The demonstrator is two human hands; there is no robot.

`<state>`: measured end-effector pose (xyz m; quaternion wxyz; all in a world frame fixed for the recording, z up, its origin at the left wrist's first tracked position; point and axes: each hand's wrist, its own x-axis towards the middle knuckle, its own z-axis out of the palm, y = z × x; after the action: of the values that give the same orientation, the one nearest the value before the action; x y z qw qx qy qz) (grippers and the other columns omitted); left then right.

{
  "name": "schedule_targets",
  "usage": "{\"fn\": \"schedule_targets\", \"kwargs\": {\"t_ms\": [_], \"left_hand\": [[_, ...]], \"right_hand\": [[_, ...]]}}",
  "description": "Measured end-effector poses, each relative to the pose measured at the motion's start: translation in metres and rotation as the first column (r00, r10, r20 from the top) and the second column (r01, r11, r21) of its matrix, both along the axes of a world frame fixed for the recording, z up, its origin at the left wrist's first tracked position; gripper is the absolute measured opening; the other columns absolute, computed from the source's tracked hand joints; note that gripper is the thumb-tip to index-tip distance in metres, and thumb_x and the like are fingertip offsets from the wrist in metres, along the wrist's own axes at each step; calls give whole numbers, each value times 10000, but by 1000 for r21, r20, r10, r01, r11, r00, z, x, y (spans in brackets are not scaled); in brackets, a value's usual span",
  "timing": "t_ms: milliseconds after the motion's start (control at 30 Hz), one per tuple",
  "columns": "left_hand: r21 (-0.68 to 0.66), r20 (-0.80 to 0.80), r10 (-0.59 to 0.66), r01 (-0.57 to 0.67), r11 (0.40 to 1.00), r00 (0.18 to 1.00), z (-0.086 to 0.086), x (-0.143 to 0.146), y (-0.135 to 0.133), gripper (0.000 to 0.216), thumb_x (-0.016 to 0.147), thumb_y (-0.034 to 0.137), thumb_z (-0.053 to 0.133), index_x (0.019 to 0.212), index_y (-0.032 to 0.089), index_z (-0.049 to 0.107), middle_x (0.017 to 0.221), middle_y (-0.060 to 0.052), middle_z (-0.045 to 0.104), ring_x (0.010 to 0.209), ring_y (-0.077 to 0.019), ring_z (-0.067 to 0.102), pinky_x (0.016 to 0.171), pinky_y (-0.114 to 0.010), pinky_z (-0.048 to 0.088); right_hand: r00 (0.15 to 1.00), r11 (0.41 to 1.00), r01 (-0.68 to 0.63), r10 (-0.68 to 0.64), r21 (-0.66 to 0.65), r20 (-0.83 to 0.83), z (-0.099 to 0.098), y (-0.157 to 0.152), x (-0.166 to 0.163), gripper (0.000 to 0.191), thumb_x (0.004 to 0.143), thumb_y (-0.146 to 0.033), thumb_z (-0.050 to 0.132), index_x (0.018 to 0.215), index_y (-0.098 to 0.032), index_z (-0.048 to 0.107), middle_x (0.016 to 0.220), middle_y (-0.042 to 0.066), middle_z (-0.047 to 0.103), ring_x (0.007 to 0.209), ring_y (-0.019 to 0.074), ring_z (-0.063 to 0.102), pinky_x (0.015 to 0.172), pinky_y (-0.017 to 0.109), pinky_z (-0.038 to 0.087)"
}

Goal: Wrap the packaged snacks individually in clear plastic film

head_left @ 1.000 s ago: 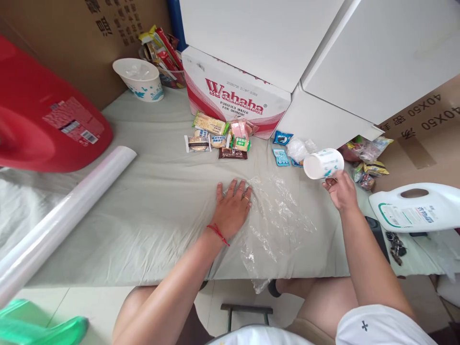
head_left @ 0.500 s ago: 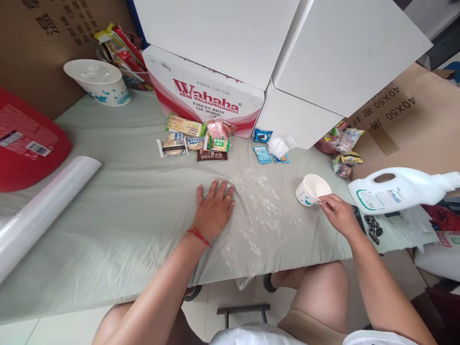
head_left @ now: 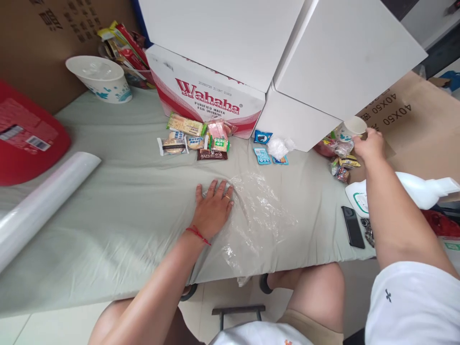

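Observation:
My left hand (head_left: 212,207) lies flat with fingers spread, pressing on a thin clear plastic sheet (head_left: 260,225) that covers part of the cloth and hangs over its front edge. At the far right, my right hand (head_left: 370,144) pinches the rim of a white paper cup (head_left: 351,128) with a blue-green print. The cup is over the pile of wrapped snacks (head_left: 343,165) beside the brown carton; whether it touches them I cannot tell. Several packaged biscuits (head_left: 197,139) lie before the Wahaha box. Small blue packets (head_left: 262,156) and a crumpled white plastic bag (head_left: 280,146) are right of them.
White boxes (head_left: 305,120) and the Wahaha box (head_left: 212,91) line the back. A large paper cup (head_left: 108,84), a red container (head_left: 32,139) and a plastic roll (head_left: 46,201) stand or lie left. A phone (head_left: 352,227) and a white jug (head_left: 417,189) lie right.
My right hand has carried the paper cup up and to the right, from the bare cloth to over the snack pile. My left hand stays in place. The phone now shows.

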<state>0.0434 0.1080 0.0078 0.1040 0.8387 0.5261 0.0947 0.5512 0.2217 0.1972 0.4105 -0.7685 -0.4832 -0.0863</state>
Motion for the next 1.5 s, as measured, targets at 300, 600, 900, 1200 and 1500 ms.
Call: {"fn": "schedule_targets", "kwargs": {"t_ms": [300,600,900,1200,1500], "left_hand": [[-12,23,-11,11,1000,1000,-3,-3,-5,525,1042,328,306,1530,237,476,1656,-95,364,1555,-324,250,1229,-690,94],[-22,54,-31,32,999,998,-3,-7,-11,519,1045,326,322,1540,246,453,1664,-79,352,1563,-314,235,1230,-687,136],[11,76,-40,39,999,996,-6,-4,-14,527,1058,306,269,1525,170,471,1646,-114,380,1544,-350,261,1219,-712,160],[144,115,-35,19,989,993,-16,-4,-15,527,998,290,398,1515,301,500,1657,-45,362,1543,-367,235,1213,-699,239],[123,97,-39,26,992,995,-15,-7,-16,515,1054,298,274,1490,180,521,1594,-100,463,1507,-348,323,1216,-683,242]], "right_hand": [[873,827,-396,204,-400,-442,-141,-127,-87,360,747,-508,743,896,-181,727,747,66,730,558,156,601,536,308,494],[841,724,-539,490,-431,-229,-127,-61,-212,329,871,-469,596,956,-194,755,662,20,683,569,166,572,562,287,442],[307,345,-703,936,-622,173,-129,99,-495,324,960,-191,507,1251,-154,646,1221,142,698,1100,288,651,974,400,485],[271,396,-713,917,-579,294,-137,224,-659,516,998,-143,571,1446,18,372,1508,239,433,1330,267,491,1162,401,353],[280,385,-824,914,-416,292,-121,142,-592,217,1029,-179,491,1181,-114,632,1170,114,657,1037,211,620,945,335,476]]}}
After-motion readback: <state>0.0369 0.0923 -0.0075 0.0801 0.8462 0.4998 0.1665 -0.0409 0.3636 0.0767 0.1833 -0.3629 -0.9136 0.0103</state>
